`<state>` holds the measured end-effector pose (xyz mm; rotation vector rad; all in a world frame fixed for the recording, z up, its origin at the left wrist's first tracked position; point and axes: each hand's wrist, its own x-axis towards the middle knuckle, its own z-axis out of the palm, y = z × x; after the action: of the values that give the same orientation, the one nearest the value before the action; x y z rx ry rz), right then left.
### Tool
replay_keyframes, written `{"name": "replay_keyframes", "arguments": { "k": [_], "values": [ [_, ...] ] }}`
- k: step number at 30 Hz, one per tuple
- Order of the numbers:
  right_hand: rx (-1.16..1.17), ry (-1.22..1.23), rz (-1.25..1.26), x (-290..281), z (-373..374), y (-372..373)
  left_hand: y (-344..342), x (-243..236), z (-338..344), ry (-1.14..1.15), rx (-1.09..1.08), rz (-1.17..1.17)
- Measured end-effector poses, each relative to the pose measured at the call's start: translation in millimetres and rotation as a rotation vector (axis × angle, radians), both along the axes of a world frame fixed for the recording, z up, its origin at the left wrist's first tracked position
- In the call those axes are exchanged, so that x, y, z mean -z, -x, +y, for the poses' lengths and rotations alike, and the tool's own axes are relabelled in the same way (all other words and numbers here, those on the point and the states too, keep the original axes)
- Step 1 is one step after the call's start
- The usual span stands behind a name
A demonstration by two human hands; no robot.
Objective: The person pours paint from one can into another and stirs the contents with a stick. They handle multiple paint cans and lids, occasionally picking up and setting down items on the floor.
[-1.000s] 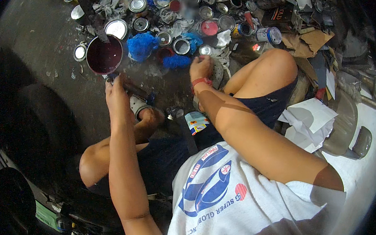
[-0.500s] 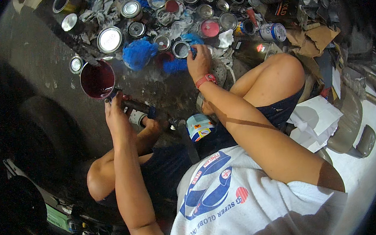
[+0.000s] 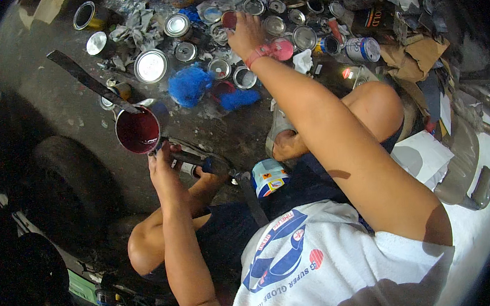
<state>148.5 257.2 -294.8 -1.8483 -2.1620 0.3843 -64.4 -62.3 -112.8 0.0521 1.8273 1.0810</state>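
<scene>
My left hand (image 3: 166, 162) is closed under a cup of dark red paint (image 3: 138, 131), whose open mouth faces up. A flat metal stirring strip (image 3: 91, 80) slants out of the paint toward the far left. From the same hand a dark rod-like part (image 3: 214, 166) juts to the right; whether it joins the cup is hidden. My right hand (image 3: 245, 36) reaches among the cans, fingers apart, beside a small can with a dark red top (image 3: 229, 20). Its fingers lie along the can's right side; a firm hold does not show.
Many cans crowd the far floor, including a large silver-lidded can (image 3: 150, 66). A blue crumpled bundle (image 3: 188, 86) lies before them. A blue-and-white can (image 3: 270, 177) stands by my lap. Cardboard (image 3: 421, 55) is piled right; a tyre (image 3: 68, 175) stands left.
My right hand has moved farther out, from the open silver-rimmed can to the can with the dark red top. The strip shows at a longer slant. The whole view has shifted slightly.
</scene>
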Motion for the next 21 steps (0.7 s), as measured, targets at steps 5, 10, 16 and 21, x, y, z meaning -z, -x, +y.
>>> {"name": "replay_keyframes", "arguments": {
  "k": [5,10,16,21],
  "values": [
    [-0.093,0.035,-0.189,28,43,15,-8,-16,13,-0.009,-0.112,-0.073],
    [-0.15,-0.039,-0.334,51,52,14,-9,-24,15,0.032,-0.089,-0.058],
    [-0.165,-0.232,0.022,25,22,6,-11,-22,14,0.001,-0.123,-0.059],
    [-0.095,-0.35,0.344,1,-75,-6,-12,-32,23,0.011,-0.116,-0.021]
  ]
}}
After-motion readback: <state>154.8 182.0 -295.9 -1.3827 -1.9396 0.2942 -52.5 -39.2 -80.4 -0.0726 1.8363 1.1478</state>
